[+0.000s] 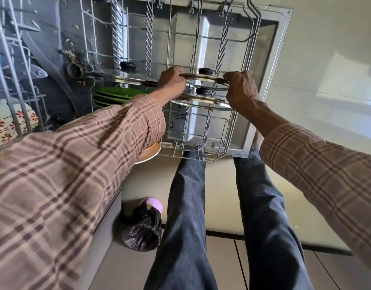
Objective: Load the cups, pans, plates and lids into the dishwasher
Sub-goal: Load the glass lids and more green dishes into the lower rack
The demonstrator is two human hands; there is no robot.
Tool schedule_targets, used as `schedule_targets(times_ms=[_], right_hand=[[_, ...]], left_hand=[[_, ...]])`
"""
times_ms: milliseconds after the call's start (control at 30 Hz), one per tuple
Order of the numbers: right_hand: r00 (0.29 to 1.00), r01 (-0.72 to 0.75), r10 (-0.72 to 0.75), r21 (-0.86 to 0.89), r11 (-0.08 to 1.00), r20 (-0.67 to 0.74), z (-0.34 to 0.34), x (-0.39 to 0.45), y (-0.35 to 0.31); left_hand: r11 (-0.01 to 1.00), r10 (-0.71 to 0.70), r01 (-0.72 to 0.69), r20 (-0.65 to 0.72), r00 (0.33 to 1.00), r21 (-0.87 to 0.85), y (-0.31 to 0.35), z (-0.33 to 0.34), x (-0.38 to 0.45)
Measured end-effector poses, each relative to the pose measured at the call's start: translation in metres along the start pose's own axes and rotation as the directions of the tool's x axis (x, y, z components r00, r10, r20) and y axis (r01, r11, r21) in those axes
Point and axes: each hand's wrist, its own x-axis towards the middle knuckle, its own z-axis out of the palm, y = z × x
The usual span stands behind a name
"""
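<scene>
1. nearest the camera, two plaid sleeves point(79, 174) reach forward from 7 and 4 o'clock, with dark jeans point(186, 216) between them at 6 o'clock.
2. on the floor just left of the jeans, at about 7 o'clock, sits a black bin bag point(143, 231) with a pink rim showing at its top.
3. a pale plate point(150, 154) peeks out from under the left sleeve, near the centre of the view, at the near edge of the lower rack.
4. the lower rack point(209, 130) is pulled out over the open dishwasher door point(272, 59), filling the view from centre towards 12 o'clock.
5. a glass lid point(201, 101) with a black knob stands among the tines just below the hands.
6. the left hand point(173, 81) has its fingers curled round the left rim of a second glass lid point(205, 80); the right hand point(241, 88) grips its right rim – the lid is held level just above the first one.
7. left of the hands, at 10 o'clock, a larger lid point(117, 77) lies over green plates point(113, 95) stacked on edge.
8. at 9 o'clock, behind the wires of the upper rack point(10, 76), is a flower-patterned cup point(10, 122).
</scene>
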Motion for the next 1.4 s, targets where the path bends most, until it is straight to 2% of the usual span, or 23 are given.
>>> schedule_targets(times_ms=[200,333,400,533,633,733,800,900,967,1067,1133,1200,1333,1400], right_hand=[[0.993,0.095,-0.095,0.003,0.995,-0.067,-0.043,-0.044,-0.025],[0.973,0.224,-0.226,-0.049,0.973,-0.050,-0.085,-0.086,-0.055],[0.940,0.326,-0.330,-0.058,0.943,-0.084,-0.114,-0.111,-0.080],[0.807,0.554,-0.563,-0.099,0.827,-0.178,-0.173,-0.160,-0.142],[0.745,0.646,-0.653,-0.096,0.757,-0.136,-0.215,-0.204,-0.192],[0.658,0.734,-0.751,-0.171,0.657,-0.056,-0.246,-0.252,-0.243],[0.560,0.811,-0.828,-0.218,0.543,0.022,-0.257,-0.292,-0.279],[0.345,0.915,-0.935,-0.255,0.314,0.086,-0.260,-0.353,-0.333],[0.167,0.941,-0.980,-0.314,0.125,0.112,-0.257,-0.404,-0.363],[-0.037,0.939,-0.976,-0.328,-0.108,0.216,-0.246,-0.477,-0.403],[-0.160,0.918,-0.948,-0.312,-0.245,0.276,-0.235,-0.528,-0.427],[-0.238,0.899,-0.915,-0.282,-0.334,0.325,-0.218,-0.573,-0.446],[-0.340,0.854,-0.848,-0.244,-0.459,0.407,-0.172,-0.645,-0.466],[-0.372,0.831,-0.823,-0.241,-0.502,0.430,-0.151,-0.673,-0.471]], left_hand=[[0.992,0.054,-0.075,-0.203,0.978,-0.100,0.020,-0.037,-0.063],[0.979,0.105,-0.145,-0.254,0.961,-0.143,0.033,-0.068,-0.138],[0.977,0.130,-0.176,-0.314,0.940,-0.124,0.038,-0.089,-0.181],[0.970,0.142,-0.211,-0.431,0.891,-0.118,0.045,-0.133,-0.280],[0.984,0.040,-0.128,-0.552,0.833,-0.122,0.046,-0.160,-0.356],[0.995,-0.046,-0.029,-0.714,0.698,-0.092,0.033,-0.186,-0.434],[0.994,-0.103,0.042,-0.811,0.576,-0.097,0.013,-0.197,-0.490],[0.973,-0.215,0.171,-0.890,0.403,-0.157,-0.022,-0.207,-0.567],[0.934,-0.322,0.257,-0.897,0.301,-0.249,-0.043,-0.200,-0.621],[0.858,-0.468,0.327,-0.864,0.185,-0.395,-0.073,-0.181,-0.696],[0.810,-0.525,0.350,-0.847,0.078,-0.470,-0.094,-0.164,-0.742],[0.758,-0.573,0.374,-0.820,-0.011,-0.535,-0.115,-0.144,-0.782],[0.643,-0.672,0.383,-0.728,-0.132,-0.663,-0.148,-0.101,-0.842],[0.611,-0.697,0.366,-0.696,-0.171,-0.702,-0.159,-0.081,-0.862]])
